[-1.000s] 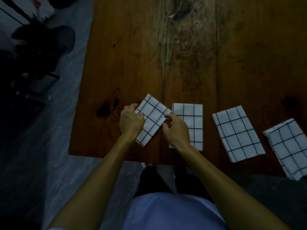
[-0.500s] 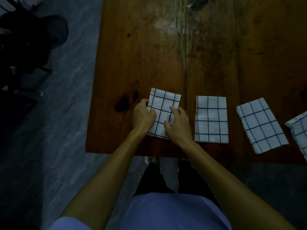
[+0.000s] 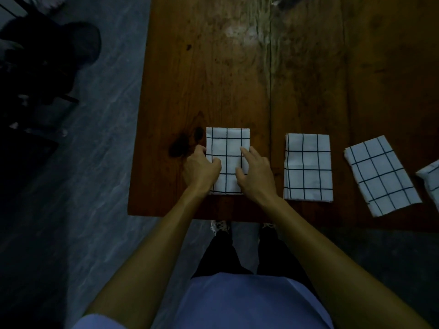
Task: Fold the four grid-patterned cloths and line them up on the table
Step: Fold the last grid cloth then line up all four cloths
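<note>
Four folded white cloths with a dark grid lie in a row near the front edge of the wooden table point(image 3: 213, 67). The leftmost cloth point(image 3: 228, 148) lies square to the edge. My left hand point(image 3: 200, 168) pinches its left edge, thumb on top and fingers curled beside it. My right hand point(image 3: 255, 174) rests on its right edge with fingers fairly straight and the thumb on the cloth. The second cloth point(image 3: 307, 167) lies straight, the third cloth point(image 3: 380, 174) is tilted, and the fourth cloth point(image 3: 431, 176) is cut off by the frame's right edge.
The table's left edge runs just left of my hands, with grey floor point(image 3: 95, 186) beyond it. A dark chair or stool point(image 3: 59, 51) stands at the far left. A dark knot point(image 3: 180, 146) marks the wood beside the leftmost cloth.
The leftmost cloth was tilted and touching the second cloth; both hands turned it straight and shifted it left, leaving a gap. The camera view has swung left.
</note>
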Demonstrator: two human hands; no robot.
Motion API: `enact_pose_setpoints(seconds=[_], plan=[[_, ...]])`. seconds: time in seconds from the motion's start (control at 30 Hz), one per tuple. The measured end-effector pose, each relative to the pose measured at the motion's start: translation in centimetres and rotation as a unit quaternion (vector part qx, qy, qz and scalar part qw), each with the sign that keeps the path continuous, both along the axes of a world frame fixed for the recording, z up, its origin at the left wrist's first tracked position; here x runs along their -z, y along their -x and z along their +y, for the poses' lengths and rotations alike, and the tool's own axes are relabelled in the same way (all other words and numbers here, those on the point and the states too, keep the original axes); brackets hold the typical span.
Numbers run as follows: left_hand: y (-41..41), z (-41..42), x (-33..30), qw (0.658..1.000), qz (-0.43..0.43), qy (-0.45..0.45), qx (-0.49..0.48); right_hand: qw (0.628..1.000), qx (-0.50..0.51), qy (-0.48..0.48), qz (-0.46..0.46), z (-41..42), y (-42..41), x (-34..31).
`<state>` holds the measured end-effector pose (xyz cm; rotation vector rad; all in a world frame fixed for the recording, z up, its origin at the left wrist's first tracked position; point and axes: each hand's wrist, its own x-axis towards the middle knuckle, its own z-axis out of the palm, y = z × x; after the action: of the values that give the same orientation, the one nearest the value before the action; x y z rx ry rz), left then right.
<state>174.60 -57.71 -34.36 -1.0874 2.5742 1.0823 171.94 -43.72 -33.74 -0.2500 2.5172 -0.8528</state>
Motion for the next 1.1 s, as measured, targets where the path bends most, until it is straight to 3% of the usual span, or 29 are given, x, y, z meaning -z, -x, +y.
enact_pose_setpoints(seconds=[0.1, 0.23, 0.37, 0.5, 0.7, 0.97, 1.1], plan=[[0.2, 0.6, -0.1, 0.999, -0.007, 0.047, -0.02, 1.0, 0.013, 0.017, -0.006, 0.6, 0.0, 0.0], [1.8, 4.4, -1.0, 0.992, 0.078, 0.092, 0.044, 0.998, 0.063, 0.015, 0.025, 4.0, 0.5, -0.8], [4.4, 11.6, -2.4, 0.982, 0.128, -0.019, 0.14, 0.989, 0.134, 0.003, 0.062, 11.2, 2.0, -1.6], [5.8, 19.4, -3.3, 0.969, 0.087, -0.153, 0.173, 0.976, 0.195, -0.025, 0.09, 18.5, 3.6, -2.0], [6.9, 28.3, -2.5, 0.968, -0.009, -0.244, 0.058, 0.98, 0.177, -0.039, 0.085, 27.6, 5.7, -1.2], [7.8, 33.8, -2.4, 0.967, 0.014, -0.252, -0.029, 0.99, 0.094, -0.097, 0.045, 31.7, 7.1, -1.0], [8.8, 34.5, -1.9, 0.974, 0.036, -0.221, -0.025, 0.991, 0.093, -0.092, 0.032, 32.2, 7.8, -0.5]])
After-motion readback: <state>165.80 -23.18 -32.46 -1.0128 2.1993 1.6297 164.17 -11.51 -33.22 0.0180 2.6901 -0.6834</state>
